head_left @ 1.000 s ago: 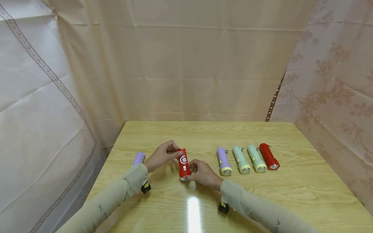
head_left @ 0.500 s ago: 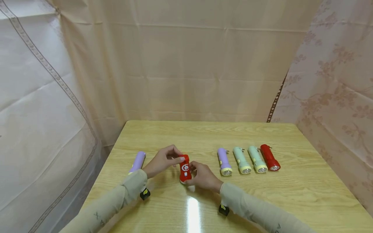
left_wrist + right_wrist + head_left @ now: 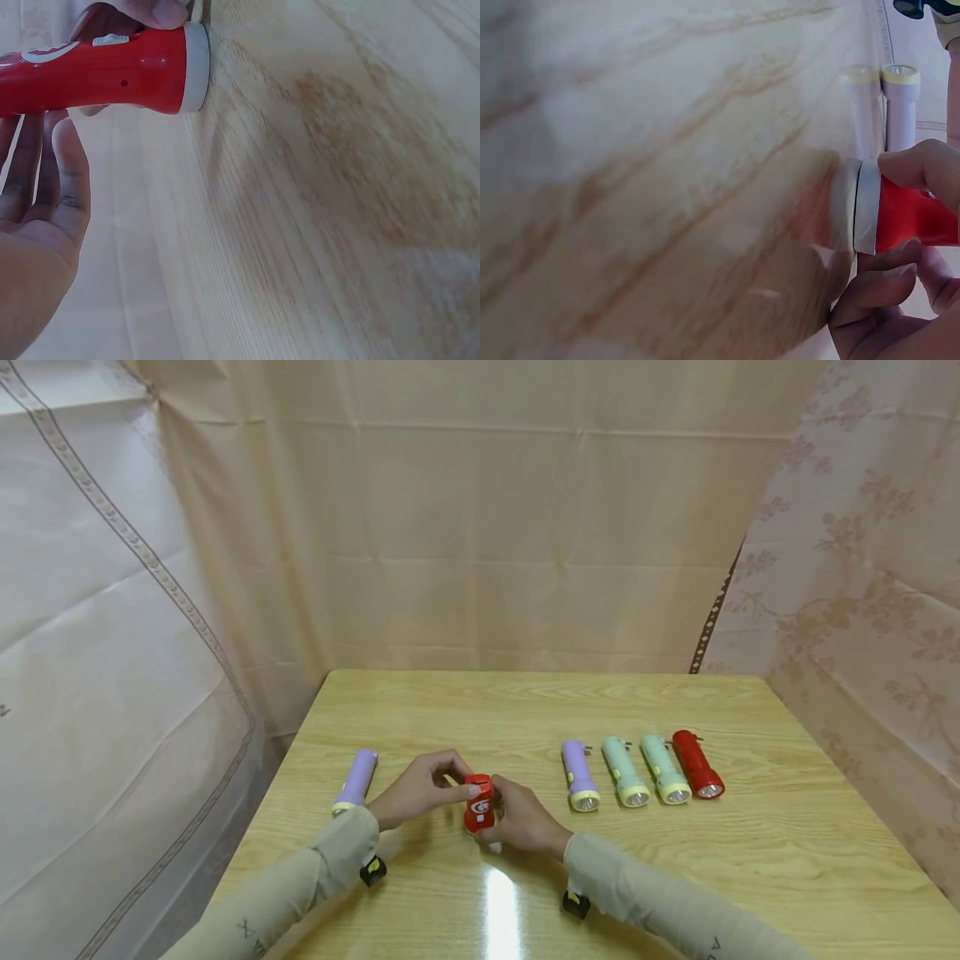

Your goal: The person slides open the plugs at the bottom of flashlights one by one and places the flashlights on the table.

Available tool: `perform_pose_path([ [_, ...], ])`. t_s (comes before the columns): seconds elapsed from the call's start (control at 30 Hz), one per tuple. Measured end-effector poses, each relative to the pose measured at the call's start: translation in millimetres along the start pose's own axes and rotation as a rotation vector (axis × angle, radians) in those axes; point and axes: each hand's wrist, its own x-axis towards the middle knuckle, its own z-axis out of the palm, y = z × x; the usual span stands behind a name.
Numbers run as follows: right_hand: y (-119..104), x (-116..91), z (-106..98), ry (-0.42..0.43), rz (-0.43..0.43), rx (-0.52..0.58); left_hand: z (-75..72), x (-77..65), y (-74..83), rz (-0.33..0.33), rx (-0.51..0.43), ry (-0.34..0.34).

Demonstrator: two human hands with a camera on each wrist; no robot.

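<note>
Both hands hold a red flashlight [image 3: 478, 810] at the middle of the table, its white-rimmed lamp end down on the wood and its tail up. My left hand [image 3: 427, 789] pinches the tail end, thumb on the near side. Low on the flashlight, my right hand [image 3: 525, 818] grips the lamp end between thumb and fingers. In the left wrist view the white rim [image 3: 196, 67] meets the tabletop, and a white slide switch [image 3: 111, 40] shows on the body. The right wrist view has the right thumb [image 3: 922, 169] lying just behind the rim.
Left of the hands lies a purple flashlight [image 3: 357, 779]. On the right a row holds another purple flashlight [image 3: 577, 772], two mint-green ones and a second red flashlight [image 3: 696, 764]. The wooden table [image 3: 525, 710] is enclosed by hanging cloth [image 3: 480, 527] at the back and sides.
The red flashlight has tipped from leaning back to standing nearly upright on its lamp end. My left hand has come slightly down and nearer with the tail; the right hand stays at the lamp end.
</note>
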Motion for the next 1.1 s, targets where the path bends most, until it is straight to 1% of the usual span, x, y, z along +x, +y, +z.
perform_pose_path([
  [0.1,-0.8,-0.7,-0.8,-0.002,0.004,0.003,0.2,-0.5,-0.6,0.011,-0.012,-0.006],
  [0.3,-2.5,-3.5,-6.9,-0.009,0.041,-0.004,-0.4,-3.6,-0.9,-0.011,-0.012,-0.017],
  [0.5,-2.5,-3.3,-9.7,0.017,0.013,-0.018,-0.7,-4.2,-3.5,-0.011,-0.040,-0.021],
  [0.63,-1.8,-2.9,-9.0,0.024,0.011,-0.010,-1.2,-3.9,-5.5,-0.030,-0.068,-0.012],
  [0.73,-0.8,-2.5,-8.8,0.025,0.012,-0.012,-1.5,-3.6,-5.6,-0.047,-0.069,-0.009],
  [0.97,-0.7,-3.4,-9.3,0.028,0.016,-0.010,-2.4,-2.7,-0.7,-0.081,-0.094,-0.033],
  [1.1,-1.4,-3.6,-9.8,0.034,0.015,-0.015,-2.4,0.2,2.3,-0.087,-0.104,-0.038],
])
